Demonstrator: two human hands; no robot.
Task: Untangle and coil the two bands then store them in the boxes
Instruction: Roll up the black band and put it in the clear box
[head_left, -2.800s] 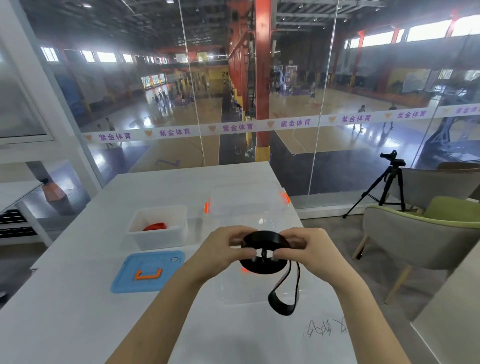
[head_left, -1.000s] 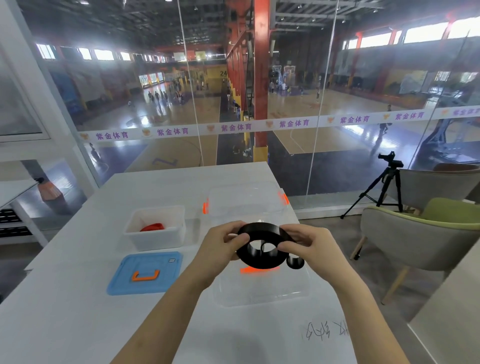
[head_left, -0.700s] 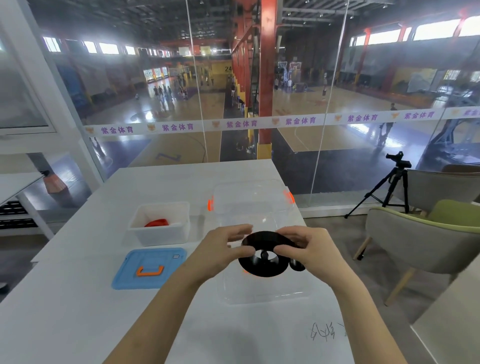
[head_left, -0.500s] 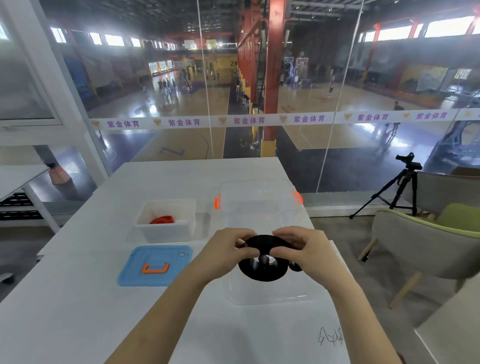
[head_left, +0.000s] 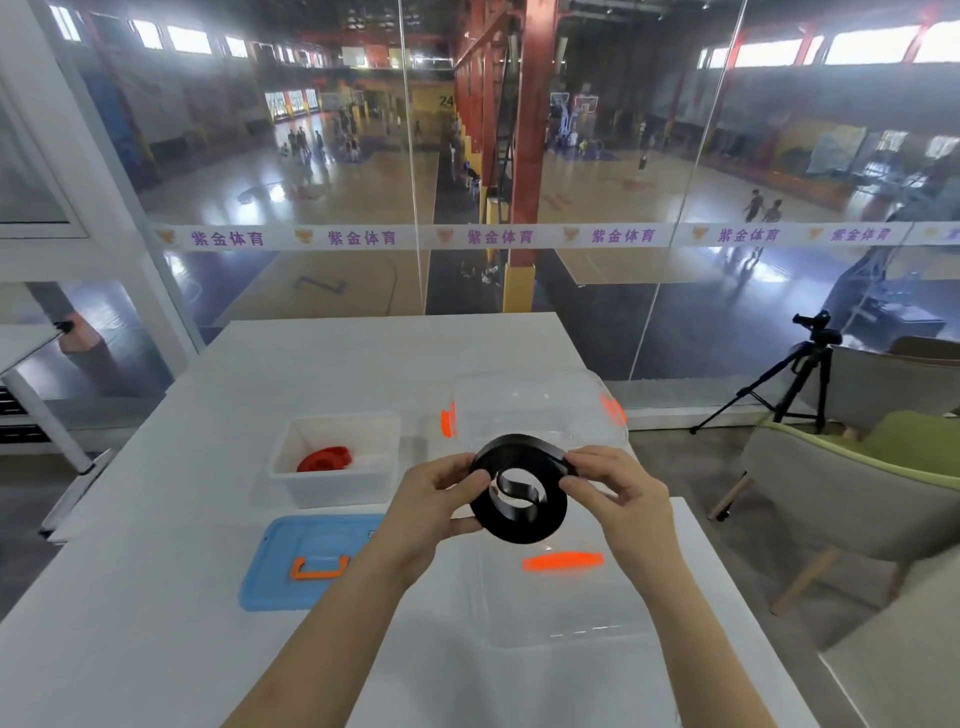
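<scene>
Here, one white table carries two boxes and two lids: a clear box with orange latches at the far right edge, a clear lid nearer on that edge, and a blue lid and small white box to their left. The left hand and right hand pinch one black band above the clear lid; it is a glossy, wound coil. One red band lies coiled in the white box.
</scene>
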